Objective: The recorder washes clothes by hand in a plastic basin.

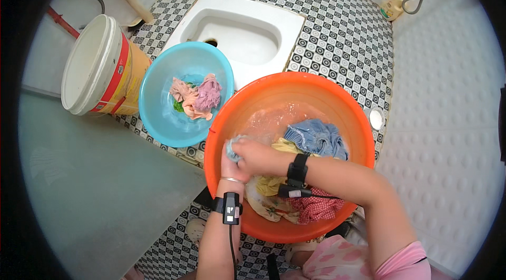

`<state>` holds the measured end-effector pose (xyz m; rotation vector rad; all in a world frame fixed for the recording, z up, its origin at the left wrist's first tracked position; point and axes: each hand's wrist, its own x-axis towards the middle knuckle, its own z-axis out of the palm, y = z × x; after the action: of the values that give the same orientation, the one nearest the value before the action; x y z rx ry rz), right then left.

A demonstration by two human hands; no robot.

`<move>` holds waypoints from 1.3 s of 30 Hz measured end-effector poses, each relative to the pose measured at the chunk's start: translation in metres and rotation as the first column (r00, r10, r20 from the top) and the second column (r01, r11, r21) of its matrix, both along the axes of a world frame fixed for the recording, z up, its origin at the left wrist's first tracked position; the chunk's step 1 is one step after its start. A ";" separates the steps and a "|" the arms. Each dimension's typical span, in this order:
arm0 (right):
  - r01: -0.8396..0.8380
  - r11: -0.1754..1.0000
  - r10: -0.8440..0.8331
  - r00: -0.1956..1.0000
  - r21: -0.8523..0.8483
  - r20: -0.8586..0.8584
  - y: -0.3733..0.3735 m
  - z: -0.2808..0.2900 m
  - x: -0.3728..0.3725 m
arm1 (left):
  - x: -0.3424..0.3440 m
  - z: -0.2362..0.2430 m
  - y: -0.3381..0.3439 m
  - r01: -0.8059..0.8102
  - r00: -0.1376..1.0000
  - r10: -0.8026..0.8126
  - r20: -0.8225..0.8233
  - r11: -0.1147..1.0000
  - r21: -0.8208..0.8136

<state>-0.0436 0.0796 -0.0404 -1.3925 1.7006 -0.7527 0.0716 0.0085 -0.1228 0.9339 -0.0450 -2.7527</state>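
Note:
Over the left side of a large orange basin, my two hands are pressed together around a small wet light-blue cloth. My left hand is closed on its lower part; my right hand grips it from the right side. Much of the cloth is hidden in my fingers. Soapy water stands in the basin. In it lie a blue denim garment, a yellow cloth and a red-and-white checked cloth, partly covered by my right forearm.
A light-blue basin with pink and mauve cloths stands at the left, beside a tall white bucket. Behind is a white squat toilet. A small white cup sits right of the orange basin; a bottle stands at the wall.

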 end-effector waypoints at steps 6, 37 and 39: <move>-0.141 0.987 0.084 0.860 -0.077 -0.504 0.036 -0.003 -0.066 | -0.034 0.049 0.022 0.108 0.989 -0.098 0.109 0.990 -0.092; 0.177 0.984 -0.179 0.950 0.029 0.257 -0.001 -0.013 -0.028 | -0.029 0.043 0.021 0.061 0.974 -0.071 0.217 0.997 0.052; 0.168 0.986 -0.160 0.960 -0.014 0.228 0.000 0.016 -0.012 | -0.019 0.025 0.021 0.006 1.000 -0.006 0.001 0.998 -0.055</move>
<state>-0.0560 0.0796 -0.0247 -1.1481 1.6420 -0.9977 0.0526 0.0294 -0.0982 0.9225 -0.1234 -2.7420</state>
